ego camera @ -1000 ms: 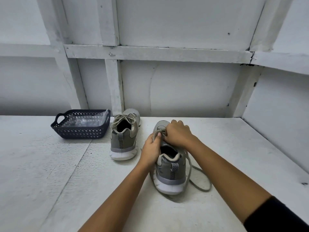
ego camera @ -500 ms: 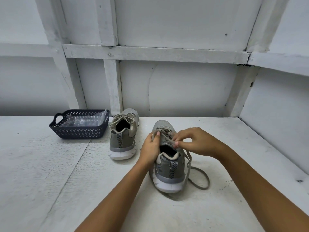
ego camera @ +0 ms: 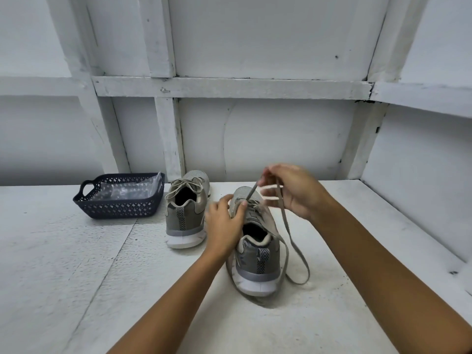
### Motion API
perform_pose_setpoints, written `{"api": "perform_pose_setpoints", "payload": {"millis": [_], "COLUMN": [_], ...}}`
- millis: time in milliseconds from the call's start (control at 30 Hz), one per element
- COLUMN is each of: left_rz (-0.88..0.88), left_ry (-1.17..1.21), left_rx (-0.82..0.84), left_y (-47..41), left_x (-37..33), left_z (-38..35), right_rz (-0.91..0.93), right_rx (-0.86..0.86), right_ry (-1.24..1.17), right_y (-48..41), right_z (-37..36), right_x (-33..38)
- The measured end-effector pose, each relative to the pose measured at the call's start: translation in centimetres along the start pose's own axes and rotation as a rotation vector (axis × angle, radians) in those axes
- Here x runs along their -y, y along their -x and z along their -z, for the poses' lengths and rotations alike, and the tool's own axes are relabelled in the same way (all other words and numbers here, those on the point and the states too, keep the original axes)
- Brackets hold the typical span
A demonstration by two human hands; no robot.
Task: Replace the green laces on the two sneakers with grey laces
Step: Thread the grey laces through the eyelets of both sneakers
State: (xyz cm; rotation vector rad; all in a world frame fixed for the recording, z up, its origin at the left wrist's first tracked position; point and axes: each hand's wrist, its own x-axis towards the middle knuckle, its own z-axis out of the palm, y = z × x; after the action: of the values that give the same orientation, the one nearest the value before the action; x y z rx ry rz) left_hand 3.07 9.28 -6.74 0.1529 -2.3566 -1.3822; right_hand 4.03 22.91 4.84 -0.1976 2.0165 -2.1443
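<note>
Holding the dull greenish lace [ego camera: 285,221] taut above the near sneaker [ego camera: 258,261], your right hand [ego camera: 293,190] pinched it in curled fingers while your left hand [ego camera: 224,223] gripped the upper just below them. You looked early in the job. The slack lace looped on the counter [ego camera: 76,277] beneath your right fingers, the second sneaker [ego camera: 185,218], left of your left fingers, stayed fully laced, and no grey laces showed.
</note>
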Motion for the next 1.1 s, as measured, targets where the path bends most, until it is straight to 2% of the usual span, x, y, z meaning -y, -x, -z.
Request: {"api": "perform_pose_setpoints", "payload": {"millis": [33,100,167,267,333,433,567,700,900,1100], "left_rz": [-0.08,-0.188,-0.219,-0.332,-0.311,-0.187,-0.079,-0.027,0.031,0.034], "left_ry": [-0.053,0.066,0.213,0.071,0.088,0.286,0.442,0.434,0.385,0.306], "left_rx": [-0.07,-0.085,0.025,0.191,0.295,0.355,0.21,0.17,0.121,0.15], "left_y": [0.2,0.4,0.5,0.5,0.5,-0.1,-2.4,-5.2,-8.3,-9.1], "left_x": [-0.4,-1.7,-3.3,-5.2,-6.1,-6.7,-7.3,-8.2,-9.4,-9.8], "left_z": [0.4,1.3,1.9,2.3,2.2,2.3,3.5,4.1,3.4,2.6], "right_rz": [-0.047,-0.09,-0.087,-0.067,-0.06,-0.057,-0.189,-0.294,-0.164,-0.161], "right_rx": [-0.03,-0.064,-0.083,-0.089,-0.085,-0.089,-0.047,0.087,0.173,0.215], "right_ry": [-0.151,-0.368,-0.501,-0.595,-0.62,-0.599,-0.398,-0.28,-0.242,-0.167], "right_y": [-0.4,-1.3,-2.2,-3.3,-3.9,-4.3,-4.0,-2.6,-1.0,0.1], "right_z": [-0.3,-0.8,-1.1,-1.7,-2.0,-1.6,0.2,0.6,0.9,2.0], "right_x": [0.7,1.8,2.6,3.2,3.4,3.0,-0.3,-3.4,-4.2,-4.8]}}
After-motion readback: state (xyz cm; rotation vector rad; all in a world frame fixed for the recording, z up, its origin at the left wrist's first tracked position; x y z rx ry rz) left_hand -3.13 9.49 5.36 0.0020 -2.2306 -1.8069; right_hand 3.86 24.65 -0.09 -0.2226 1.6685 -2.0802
